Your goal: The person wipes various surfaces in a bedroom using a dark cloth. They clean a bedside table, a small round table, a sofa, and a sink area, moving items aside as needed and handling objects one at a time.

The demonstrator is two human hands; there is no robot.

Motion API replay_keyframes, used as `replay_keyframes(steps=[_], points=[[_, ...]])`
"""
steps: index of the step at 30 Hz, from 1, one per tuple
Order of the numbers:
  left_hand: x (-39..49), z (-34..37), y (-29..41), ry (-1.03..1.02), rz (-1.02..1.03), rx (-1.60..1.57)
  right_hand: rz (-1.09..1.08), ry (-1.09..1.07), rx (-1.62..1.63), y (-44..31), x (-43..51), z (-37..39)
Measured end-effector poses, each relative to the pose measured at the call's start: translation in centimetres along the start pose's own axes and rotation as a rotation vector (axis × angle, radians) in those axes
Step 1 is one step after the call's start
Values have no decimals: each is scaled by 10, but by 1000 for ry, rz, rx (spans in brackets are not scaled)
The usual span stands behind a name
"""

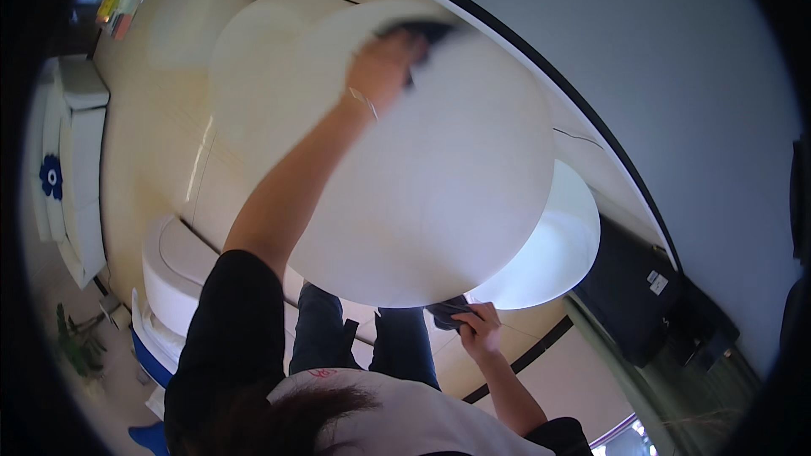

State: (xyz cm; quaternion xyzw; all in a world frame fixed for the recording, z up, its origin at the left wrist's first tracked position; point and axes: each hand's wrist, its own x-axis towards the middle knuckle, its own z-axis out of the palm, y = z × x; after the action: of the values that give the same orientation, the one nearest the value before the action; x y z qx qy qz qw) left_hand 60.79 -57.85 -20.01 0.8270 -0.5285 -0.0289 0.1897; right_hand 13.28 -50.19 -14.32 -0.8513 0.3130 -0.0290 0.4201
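Observation:
A large round white table [405, 183] with a smooth top fills the middle of the view. Near its far edge my left hand [386, 63], blurred, presses a dark cloth [424, 35] onto the surface; a thin bracelet circles that wrist. My right hand [481, 329] is below the near edge of the top, its fingers closed on a dark folded item [448, 313], which looks like cloth. This item lies close to the table's rim; whether it touches cannot be told.
Another round white top [557, 253] glows at the right. Further white rounded pieces [196, 19] stand at the far left. A curved white seat [177, 266] is at the left, a white sofa [85, 183] beyond. A black-edged partition [538, 57] curves along the right.

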Motion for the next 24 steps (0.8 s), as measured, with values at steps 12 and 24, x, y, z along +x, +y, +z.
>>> replay_keyframes(steps=[12,24], points=[[-353,-95,-31,-193,43,14,80,700,-627,-12,255,-58],[-366,-121,-88,171,-718,-663,-60,-379,-259,-24,231,73]])
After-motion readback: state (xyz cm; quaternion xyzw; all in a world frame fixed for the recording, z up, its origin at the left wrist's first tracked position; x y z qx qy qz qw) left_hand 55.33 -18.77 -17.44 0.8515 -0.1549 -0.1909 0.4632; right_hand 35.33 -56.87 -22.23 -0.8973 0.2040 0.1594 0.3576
